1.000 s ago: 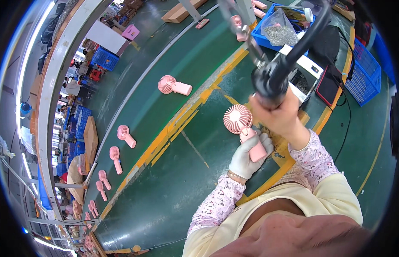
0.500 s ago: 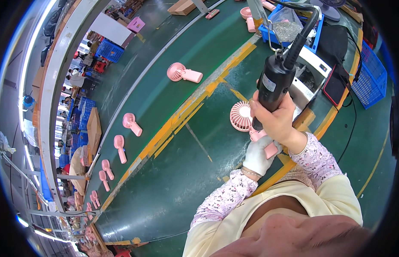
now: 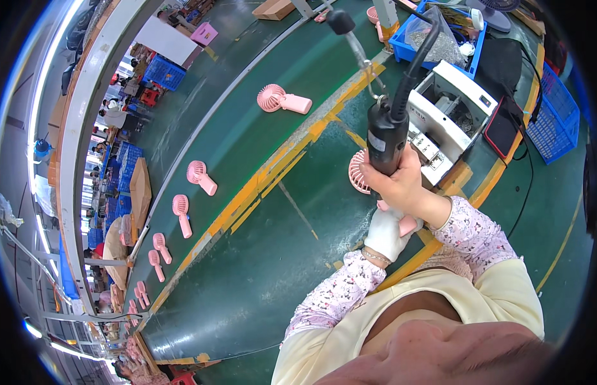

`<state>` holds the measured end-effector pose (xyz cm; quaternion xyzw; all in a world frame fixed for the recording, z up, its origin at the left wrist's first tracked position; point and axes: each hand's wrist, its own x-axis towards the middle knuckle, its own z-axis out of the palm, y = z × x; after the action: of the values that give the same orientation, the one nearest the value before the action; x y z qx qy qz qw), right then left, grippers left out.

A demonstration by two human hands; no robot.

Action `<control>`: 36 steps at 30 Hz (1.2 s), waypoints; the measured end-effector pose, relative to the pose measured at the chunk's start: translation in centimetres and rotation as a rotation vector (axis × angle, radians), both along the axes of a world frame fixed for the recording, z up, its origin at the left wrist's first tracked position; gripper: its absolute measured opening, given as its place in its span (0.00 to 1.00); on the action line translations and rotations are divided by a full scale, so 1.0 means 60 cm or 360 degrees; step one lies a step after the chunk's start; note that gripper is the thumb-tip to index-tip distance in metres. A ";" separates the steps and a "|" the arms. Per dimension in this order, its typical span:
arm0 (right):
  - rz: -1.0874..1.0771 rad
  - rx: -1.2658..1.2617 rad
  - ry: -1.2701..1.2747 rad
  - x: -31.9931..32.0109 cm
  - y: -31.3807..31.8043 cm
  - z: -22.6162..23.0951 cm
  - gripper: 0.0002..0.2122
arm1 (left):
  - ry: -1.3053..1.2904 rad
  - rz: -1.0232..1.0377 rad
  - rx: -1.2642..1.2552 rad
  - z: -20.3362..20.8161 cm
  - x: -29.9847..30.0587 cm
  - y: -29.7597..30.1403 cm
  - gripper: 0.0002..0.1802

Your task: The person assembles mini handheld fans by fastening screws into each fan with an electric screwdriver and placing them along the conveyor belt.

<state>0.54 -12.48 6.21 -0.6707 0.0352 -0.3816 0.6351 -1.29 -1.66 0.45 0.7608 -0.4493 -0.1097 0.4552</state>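
My right hand [image 3: 402, 185] is closed around a black electric screwdriver [image 3: 383, 142], which hangs from a hook and has a thick cable. The tool stands roughly upright over a pink handheld fan [image 3: 357, 174]. My left hand [image 3: 383, 232], in a white glove, grips that fan by its handle against the green worktop. The round, ribbed fan head points away from me, partly covered by the tool and my right hand. The screwdriver's tip is hidden, so I cannot tell whether it touches the handle.
Right of the tool stands a white screw feeder [image 3: 449, 119]. Behind it is a blue crate [image 3: 433, 61] with a bag of small metal parts. A phone [image 3: 502, 128] lies at the right edge. Several pink fans [image 3: 284, 100] lie on the green conveyor belt [image 3: 237, 138] to the left.
My right hand and the screwdriver have shifted left, uncovering more of the screw feeder. Fans on the belt have moved slightly toward the far right. My left hand stays on the fan's handle.
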 end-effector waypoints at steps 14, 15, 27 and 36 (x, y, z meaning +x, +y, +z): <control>0.0299 0.0336 0.0021 -0.032 -0.056 0.043 0.15 | 0.0733 0.0579 -0.0122 0.006 0.338 -0.111 0.35; 0.0320 -0.0021 0.0145 -0.031 -0.067 0.030 0.20 | 0.0342 0.0755 0.0169 0.014 0.368 -0.138 0.36; 0.0186 -0.0224 0.0233 -0.018 -0.044 0.047 0.24 | 0.0059 0.1232 0.0564 -0.071 0.616 -0.070 0.32; -0.0767 -0.0762 -0.0409 -0.015 -0.088 0.066 0.20 | 0.2171 0.0320 -0.1304 0.074 0.310 0.026 0.11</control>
<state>-0.36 -17.77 10.14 -0.7194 0.0218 -0.5990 0.3510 17.28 -0.11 4.89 0.3354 -0.0059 -0.3354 0.8803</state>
